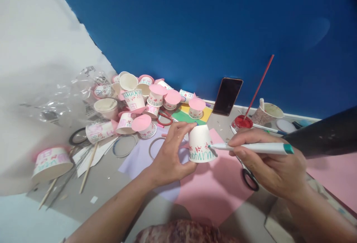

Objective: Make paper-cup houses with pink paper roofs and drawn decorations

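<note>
My left hand [171,154] grips a small white paper cup [199,142] turned upside down, with red flowers and green grass lines drawn near its rim. My right hand [272,163] holds a white marker with a green end cap [256,148]. The marker's tip touches the right side of the cup, at the grass lines. Both hands hover over a pink paper sheet [214,191] on the table.
A heap of decorated cups with pink lids [145,101] lies at the back left beside clear plastic wrap [69,94]. A phone [228,96] leans on the blue wall. A red paint pot with a brush [242,121], scissors [249,178], wooden sticks [88,167] and coloured papers lie around.
</note>
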A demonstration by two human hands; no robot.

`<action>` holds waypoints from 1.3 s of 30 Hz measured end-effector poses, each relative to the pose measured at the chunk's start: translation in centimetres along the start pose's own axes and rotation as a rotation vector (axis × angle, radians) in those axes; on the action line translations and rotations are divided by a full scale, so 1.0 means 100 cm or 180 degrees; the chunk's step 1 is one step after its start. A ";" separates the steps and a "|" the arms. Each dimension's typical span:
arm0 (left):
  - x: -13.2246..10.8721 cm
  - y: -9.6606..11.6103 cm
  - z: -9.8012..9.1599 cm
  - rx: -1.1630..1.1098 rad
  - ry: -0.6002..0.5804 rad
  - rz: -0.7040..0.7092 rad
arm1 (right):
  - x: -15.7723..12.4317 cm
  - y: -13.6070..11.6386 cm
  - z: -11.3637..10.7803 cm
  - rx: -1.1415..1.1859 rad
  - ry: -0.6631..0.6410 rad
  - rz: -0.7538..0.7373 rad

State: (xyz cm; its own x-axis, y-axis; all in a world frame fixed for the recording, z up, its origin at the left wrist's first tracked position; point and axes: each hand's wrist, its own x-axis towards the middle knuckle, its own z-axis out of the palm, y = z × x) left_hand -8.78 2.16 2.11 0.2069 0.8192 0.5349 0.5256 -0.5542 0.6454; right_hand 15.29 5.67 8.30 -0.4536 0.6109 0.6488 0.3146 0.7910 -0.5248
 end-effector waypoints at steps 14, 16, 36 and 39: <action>0.000 0.000 0.001 0.0034 -0.0024 0.0018 | 0.001 -0.001 0.000 -0.0037 -0.0036 0.0035; 0.000 0.000 0.001 0.0034 -0.0013 0.0041 | 0.000 -0.001 -0.001 -0.0072 -0.0029 0.0030; -0.002 -0.001 -0.001 0.0001 -0.0147 -0.0193 | -0.007 0.001 -0.005 -0.0103 0.0217 0.0128; -0.002 0.000 -0.002 -0.0018 -0.0182 -0.0278 | -0.004 -0.001 0.000 -0.0020 0.0062 -0.0073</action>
State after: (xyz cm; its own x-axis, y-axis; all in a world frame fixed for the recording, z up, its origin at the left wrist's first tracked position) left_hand -8.95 1.98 2.11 0.2073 0.8715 0.4445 0.5391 -0.4809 0.6915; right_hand 15.43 5.33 8.13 -0.4444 0.5931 0.6714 0.3097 0.8050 -0.5061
